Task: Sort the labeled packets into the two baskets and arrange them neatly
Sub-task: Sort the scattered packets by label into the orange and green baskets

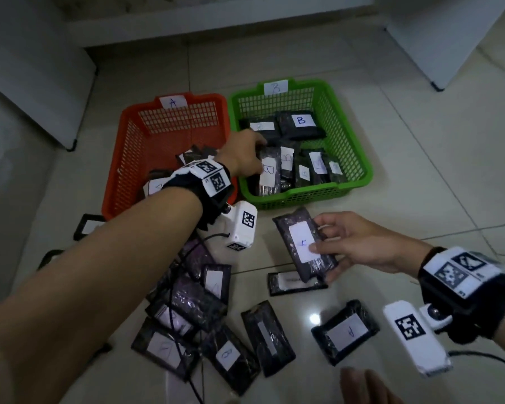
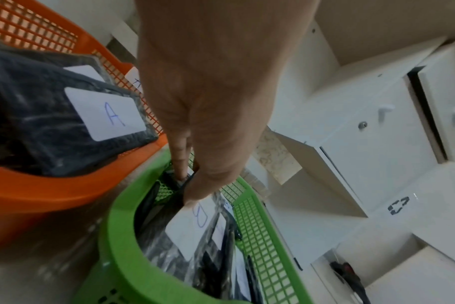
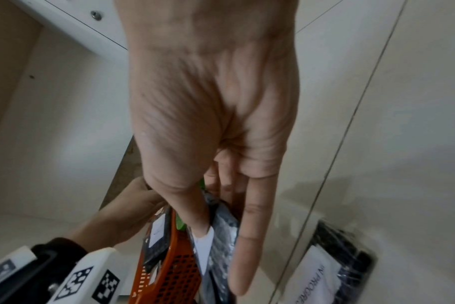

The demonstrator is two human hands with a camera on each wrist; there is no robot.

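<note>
Baskets side by side on pale tiled floor (image 1: 420, 158), rims touching: orange plastic mesh basket (image 1: 129, 147) tagged A, green plastic mesh basket (image 1: 356, 158) tagged B. Left hand (image 1: 244, 157) reaches over green basket's near-left corner, fingers and thumb pinching top edge of dark plastic-wrapped packet with white B label (image 1: 270, 170), standing it against the row of upright packets; two B packets lie flat at the back. Right hand (image 1: 359, 243) holds another dark packet with white label (image 1: 303, 243) just in front of green basket's front rim, thumb on label, fingers curled underneath. Loose dark packets (image 1: 216, 330) scattered on floor near the person; bare tiles right of green basket.
</note>
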